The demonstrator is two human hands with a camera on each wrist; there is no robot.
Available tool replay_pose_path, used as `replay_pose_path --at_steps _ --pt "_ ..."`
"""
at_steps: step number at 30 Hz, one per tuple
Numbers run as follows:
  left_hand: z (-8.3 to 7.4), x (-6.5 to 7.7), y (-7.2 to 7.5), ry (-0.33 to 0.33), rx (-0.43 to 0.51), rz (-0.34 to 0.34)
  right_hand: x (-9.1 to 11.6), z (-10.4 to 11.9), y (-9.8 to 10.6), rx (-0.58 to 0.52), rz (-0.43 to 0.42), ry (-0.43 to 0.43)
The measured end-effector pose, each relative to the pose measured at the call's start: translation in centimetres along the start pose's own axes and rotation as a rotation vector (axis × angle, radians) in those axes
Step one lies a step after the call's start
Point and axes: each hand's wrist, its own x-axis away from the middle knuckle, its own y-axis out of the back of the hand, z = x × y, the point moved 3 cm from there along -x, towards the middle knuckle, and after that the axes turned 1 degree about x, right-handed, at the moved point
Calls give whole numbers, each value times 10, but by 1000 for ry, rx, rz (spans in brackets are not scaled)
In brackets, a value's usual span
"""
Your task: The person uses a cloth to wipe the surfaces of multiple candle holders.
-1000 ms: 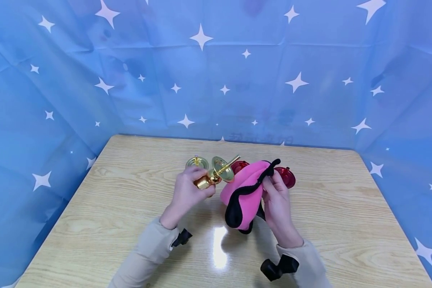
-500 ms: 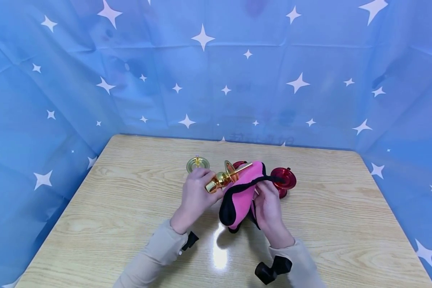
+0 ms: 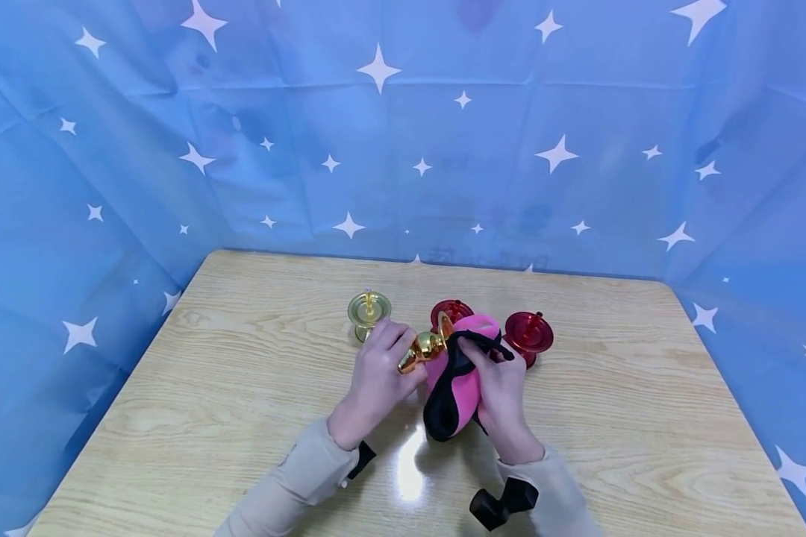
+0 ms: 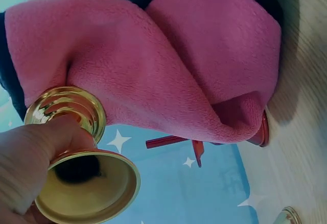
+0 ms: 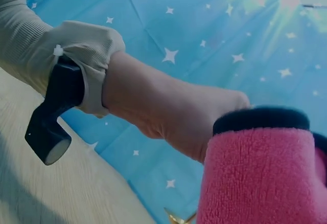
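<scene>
My left hand (image 3: 379,373) holds a shiny gold candlestick (image 3: 428,345) tipped sideways, its dish end toward the cloth. In the left wrist view, the candlestick's hollow base (image 4: 89,188) faces the camera, and my thumb lies across its stem. My right hand (image 3: 504,395) grips a pink fleecy cloth (image 3: 466,391) with black edging, bunched against the dish end; the thin spike beyond the dish is hidden by it. In the right wrist view the cloth (image 5: 260,178) covers my right fingers.
A second gold candlestick (image 3: 369,307) stands upright behind my left hand. Two red candlesticks stand behind the cloth, one in the middle (image 3: 452,308) and one at the right (image 3: 529,332). The wooden table (image 3: 242,358) backs onto a blue star-patterned curtain (image 3: 403,127).
My left hand has moved right with the candlestick, bringing its dish end and spike into the cloth. My right hand has shifted slightly left, folding the cloth over, and both red candlesticks show more.
</scene>
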Motion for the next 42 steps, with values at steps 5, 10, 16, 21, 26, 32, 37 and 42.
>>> replay_pose_path --at_steps 5,10,16,21,26,32,37,42 --pt "-2 -2 0 -22 -27 -7 -3 1 1 -70 -25 -49" --pt "0 -5 1 -7 -11 6 -7 8 5 -192 -28 -34" --pt "5 -3 1 32 20 18 -14 17 15 -289 -39 -15" --pt "7 -3 1 60 24 20 -7 8 14 -178 64 20" --pt "5 -5 1 26 -18 -5 2 2 5 -1 103 70" --pt "1 -6 0 -38 -86 -44 -2 1 3 32 12 49" --pt "0 -6 0 -44 -98 -43 -8 6 7 -47 -23 33" --pt "2 -6 1 2 -38 -32 -9 15 11 -90 -11 68"
